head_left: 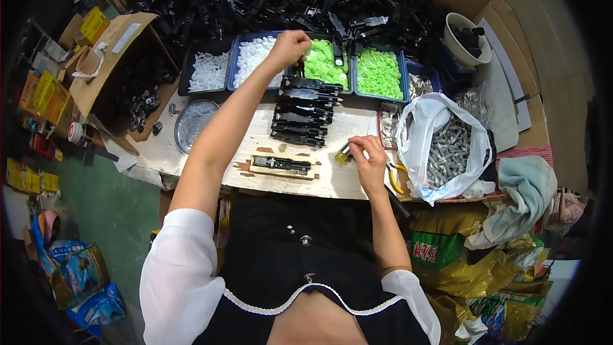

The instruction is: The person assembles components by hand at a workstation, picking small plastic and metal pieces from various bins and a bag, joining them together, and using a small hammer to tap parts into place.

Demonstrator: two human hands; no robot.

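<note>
My left hand (pixel 292 49) is stretched forward over the far end of a row of black plastic mechanisms (pixel 303 112), its fingers pinched together. A dark piece shows just under them, but I cannot make out whether it is held. My right hand (pixel 369 156) is closed on a short tool with a yellow see-through end (pixel 343 154), above the table's near right part. Between my arms, one black mechanism (pixel 281 163) lies in a pale wooden holder (pixel 260 170). Yellow-handled pliers (pixel 397 182) lie beside my right hand.
Bins of white parts (pixel 255 56) and green parts (pixel 378 73) stand behind the row, before a heap of black mechanisms (pixel 255 0). A round dish (pixel 193 124) is left; a plastic bag of grey parts (pixel 418 131) is right. A cardboard box (pixel 115 51) stands far left.
</note>
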